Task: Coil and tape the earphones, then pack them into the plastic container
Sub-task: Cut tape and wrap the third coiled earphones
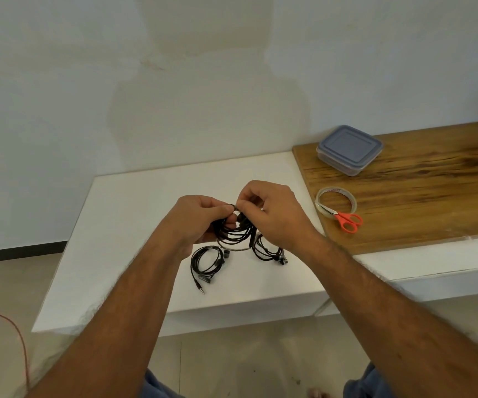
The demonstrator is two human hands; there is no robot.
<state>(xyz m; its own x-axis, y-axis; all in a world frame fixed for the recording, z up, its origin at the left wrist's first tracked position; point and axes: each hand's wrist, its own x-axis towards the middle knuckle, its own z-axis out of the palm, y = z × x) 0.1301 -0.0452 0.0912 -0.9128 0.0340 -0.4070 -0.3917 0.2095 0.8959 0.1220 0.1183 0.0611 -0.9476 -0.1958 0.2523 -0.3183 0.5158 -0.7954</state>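
Two hands hold one coiled set of black earphones (233, 229) above the white worktop (134, 225). Left hand (200, 222) grips the coil's left side; right hand (272, 214) pinches its top, and the fingers hide much of the coil. Below the held coil, two further coiled sets lie on the worktop: one (207, 262) lower left, one (269, 251) lower right, partly hidden by the right wrist. Right of the coil lie a tape roll (336, 203) and orange scissors (348, 221), blades under the roll. Farther right and behind stands the lidded plastic container (350, 149) on a wooden board (433, 191); its contents cannot be made out.
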